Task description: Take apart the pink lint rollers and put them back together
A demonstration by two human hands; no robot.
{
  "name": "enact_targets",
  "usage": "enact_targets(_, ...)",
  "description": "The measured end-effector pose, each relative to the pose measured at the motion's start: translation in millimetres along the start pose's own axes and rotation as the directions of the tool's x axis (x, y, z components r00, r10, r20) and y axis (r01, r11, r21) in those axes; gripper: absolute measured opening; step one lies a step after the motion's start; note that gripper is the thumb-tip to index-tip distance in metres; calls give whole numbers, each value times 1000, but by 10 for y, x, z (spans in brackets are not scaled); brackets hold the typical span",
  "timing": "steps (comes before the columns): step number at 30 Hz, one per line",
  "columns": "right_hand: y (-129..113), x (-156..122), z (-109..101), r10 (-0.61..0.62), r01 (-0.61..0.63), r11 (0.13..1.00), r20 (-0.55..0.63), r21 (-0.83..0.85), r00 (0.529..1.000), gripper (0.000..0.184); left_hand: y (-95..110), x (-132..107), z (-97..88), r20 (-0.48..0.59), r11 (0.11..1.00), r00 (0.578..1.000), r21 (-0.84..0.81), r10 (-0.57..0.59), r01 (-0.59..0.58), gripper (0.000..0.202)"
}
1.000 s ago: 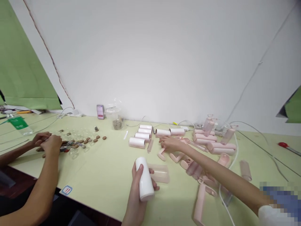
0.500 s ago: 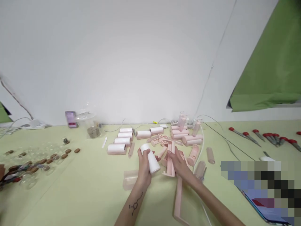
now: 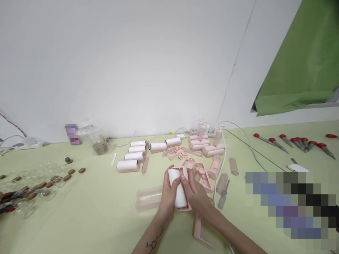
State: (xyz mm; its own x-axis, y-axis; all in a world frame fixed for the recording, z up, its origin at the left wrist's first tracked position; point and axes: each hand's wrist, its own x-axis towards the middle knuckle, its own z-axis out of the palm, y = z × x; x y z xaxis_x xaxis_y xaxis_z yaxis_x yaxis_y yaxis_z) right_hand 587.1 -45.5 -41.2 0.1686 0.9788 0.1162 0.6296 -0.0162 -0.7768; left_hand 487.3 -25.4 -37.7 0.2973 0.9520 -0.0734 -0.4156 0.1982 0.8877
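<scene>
My left hand (image 3: 167, 194) is wrapped round a white roll (image 3: 180, 197), which stands tilted in front of me. My right hand (image 3: 196, 190) is closed on a pink plastic holder (image 3: 184, 171), pressed up against the roll's right side. Fingers cover much of the holder, so how far the roll sits inside it cannot be made out. Beyond my right hand lie pink plastic shells (image 3: 203, 174). A clear pinkish cover (image 3: 148, 198) rests left of my left wrist, and a bent pink strip (image 3: 198, 227) lies under my right forearm.
Several white rolls (image 3: 127, 165) lie at the back left of the hands. Pink cylinders (image 3: 213, 150) and small clear bottles (image 3: 218, 137) are at the back right. A white cable (image 3: 221, 158) runs past. Red-ended tools (image 3: 280, 145) lie far right, glass pieces with corks (image 3: 50, 184) far left.
The white roll and the pink holder, held apart before, are now brought together. My left hand has moved right, uncovering more of the clear cover. The view has shifted slightly.
</scene>
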Motion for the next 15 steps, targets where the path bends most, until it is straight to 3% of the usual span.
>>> enact_targets(4, -48, 22, -87, -182, 182, 983, 9, -7, 983, 39, 142, -75, -6, 26, 995, 1000, 104, 0, -3, 60)
enact_targets(7, -129, 67, -301, -331, 334, 942, 155, 6, 931, 35, 204, -176, -92, 43, 979, 999, 199, 23, -31, 75)
enact_targets(11, -280, 135, -603, -403, 530, 837, 498, -139, 768, 23, 210, -332, -289, 105, 905, 994, 425, -24, -23, 80)
enact_targets(15, -439, 155, -647, -400, 736, 585, 669, -339, 626, 19, 237, -477, -412, 122, 729, 989, 685, -85, -22, 60)
